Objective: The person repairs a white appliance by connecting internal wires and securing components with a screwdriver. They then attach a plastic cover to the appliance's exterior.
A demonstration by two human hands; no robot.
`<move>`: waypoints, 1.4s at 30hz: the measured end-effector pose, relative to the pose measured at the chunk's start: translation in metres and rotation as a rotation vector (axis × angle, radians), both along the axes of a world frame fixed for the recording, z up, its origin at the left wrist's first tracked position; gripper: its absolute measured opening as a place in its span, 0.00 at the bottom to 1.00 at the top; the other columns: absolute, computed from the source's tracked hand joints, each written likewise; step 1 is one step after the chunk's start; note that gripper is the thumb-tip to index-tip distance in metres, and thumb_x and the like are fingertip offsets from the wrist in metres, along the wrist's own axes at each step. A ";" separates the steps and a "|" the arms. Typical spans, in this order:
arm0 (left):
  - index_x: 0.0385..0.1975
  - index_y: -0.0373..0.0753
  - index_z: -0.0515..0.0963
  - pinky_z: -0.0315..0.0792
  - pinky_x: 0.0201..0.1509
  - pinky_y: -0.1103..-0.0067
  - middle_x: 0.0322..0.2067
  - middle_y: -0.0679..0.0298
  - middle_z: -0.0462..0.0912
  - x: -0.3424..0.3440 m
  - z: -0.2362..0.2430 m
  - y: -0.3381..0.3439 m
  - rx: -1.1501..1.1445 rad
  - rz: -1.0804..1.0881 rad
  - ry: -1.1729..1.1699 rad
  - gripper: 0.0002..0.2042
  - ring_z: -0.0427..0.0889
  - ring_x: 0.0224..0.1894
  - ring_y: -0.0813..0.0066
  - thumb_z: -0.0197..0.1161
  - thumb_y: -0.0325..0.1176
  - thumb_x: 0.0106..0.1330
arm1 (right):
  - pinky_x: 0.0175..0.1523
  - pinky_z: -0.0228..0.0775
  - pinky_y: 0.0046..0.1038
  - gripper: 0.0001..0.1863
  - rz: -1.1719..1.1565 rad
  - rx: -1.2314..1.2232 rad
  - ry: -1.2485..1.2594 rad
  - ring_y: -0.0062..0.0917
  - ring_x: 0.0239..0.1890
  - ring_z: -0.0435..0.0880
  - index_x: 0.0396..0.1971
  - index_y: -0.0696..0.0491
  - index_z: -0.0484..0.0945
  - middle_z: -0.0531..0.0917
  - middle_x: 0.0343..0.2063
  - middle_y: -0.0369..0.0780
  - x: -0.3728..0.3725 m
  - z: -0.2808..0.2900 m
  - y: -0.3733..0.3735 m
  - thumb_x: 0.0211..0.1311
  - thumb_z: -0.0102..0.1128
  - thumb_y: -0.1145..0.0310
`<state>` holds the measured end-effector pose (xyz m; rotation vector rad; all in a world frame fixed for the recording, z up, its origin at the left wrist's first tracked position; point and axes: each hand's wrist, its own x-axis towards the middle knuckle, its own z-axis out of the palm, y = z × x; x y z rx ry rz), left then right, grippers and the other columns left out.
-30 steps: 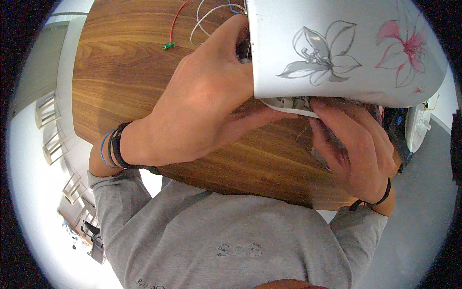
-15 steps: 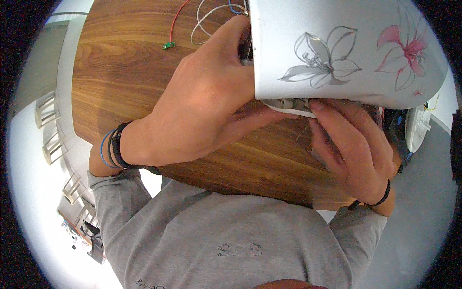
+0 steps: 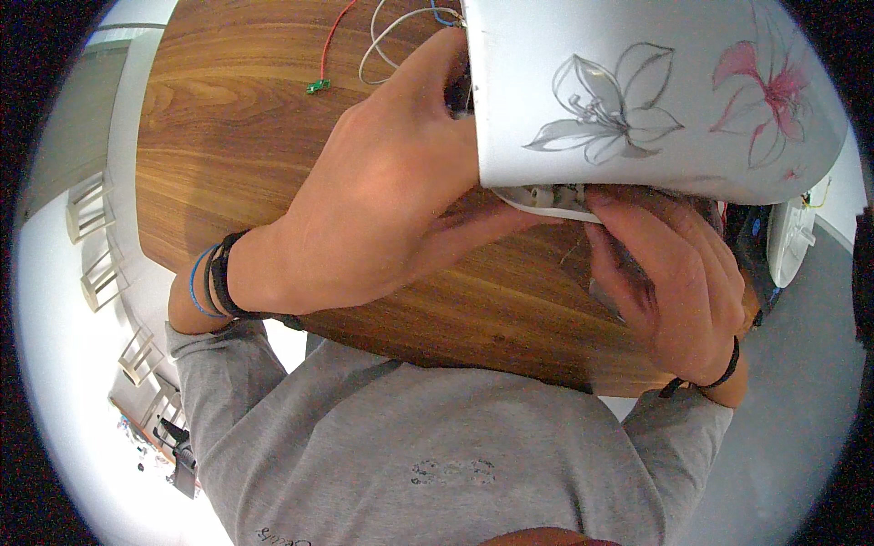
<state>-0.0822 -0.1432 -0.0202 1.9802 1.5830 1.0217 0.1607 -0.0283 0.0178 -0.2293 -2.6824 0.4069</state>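
Note:
A glossy white appliance housing with a grey flower and a pink flower on it fills the upper right. At its lower edge a gap shows a white rim and small pale parts inside. My left hand is closed on the housing's left side, its fingertips partly hidden under and behind the shell. Below the lower edge, my right hand is closed, with bent fingers pressed up at the gap beside the white rim. Whatever its fingertips pinch is hidden.
A small green circuit board on a red wire lies on the wooden table. White and blue wires loop out near the housing's top left. At the far right, a white plastic part sits beside a dark object.
The housing has shifted very slightly left, and the fingers of my right hand have moved a little at the gap. My left hand keeps its hold.

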 end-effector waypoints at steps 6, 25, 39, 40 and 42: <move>0.58 0.40 0.84 0.75 0.67 0.62 0.57 0.56 0.87 -0.003 0.003 0.003 0.030 -0.026 0.024 0.28 0.84 0.61 0.54 0.84 0.31 0.55 | 0.48 0.85 0.35 0.26 -0.027 0.025 -0.031 0.38 0.41 0.92 0.51 0.58 0.83 0.91 0.41 0.46 -0.001 0.005 -0.003 0.51 0.80 0.83; 0.56 0.40 0.84 0.75 0.66 0.63 0.55 0.57 0.87 -0.001 0.005 0.002 -0.035 -0.035 0.020 0.27 0.85 0.60 0.54 0.84 0.28 0.55 | 0.46 0.85 0.35 0.28 0.005 0.055 -0.027 0.39 0.41 0.92 0.55 0.59 0.80 0.91 0.43 0.46 0.001 0.003 -0.003 0.53 0.78 0.82; 0.56 0.39 0.85 0.76 0.64 0.65 0.54 0.58 0.88 0.001 0.002 0.002 -0.008 -0.015 -0.027 0.26 0.85 0.59 0.56 0.84 0.29 0.55 | 0.49 0.85 0.37 0.27 0.021 0.026 -0.015 0.40 0.43 0.92 0.54 0.60 0.81 0.91 0.43 0.47 -0.001 0.005 0.000 0.53 0.79 0.83; 0.55 0.39 0.85 0.76 0.64 0.65 0.54 0.58 0.88 0.002 0.001 0.002 0.000 -0.010 -0.026 0.26 0.85 0.59 0.56 0.84 0.30 0.55 | 0.49 0.85 0.37 0.27 0.022 0.033 -0.023 0.40 0.43 0.92 0.54 0.59 0.81 0.91 0.43 0.47 -0.001 0.005 0.000 0.53 0.79 0.83; 0.55 0.39 0.85 0.76 0.63 0.65 0.54 0.58 0.88 0.001 0.003 0.002 0.001 -0.005 -0.021 0.25 0.85 0.58 0.56 0.84 0.30 0.56 | 0.49 0.85 0.36 0.27 0.023 0.050 -0.043 0.40 0.43 0.92 0.54 0.59 0.81 0.91 0.43 0.47 -0.002 0.006 -0.002 0.53 0.79 0.82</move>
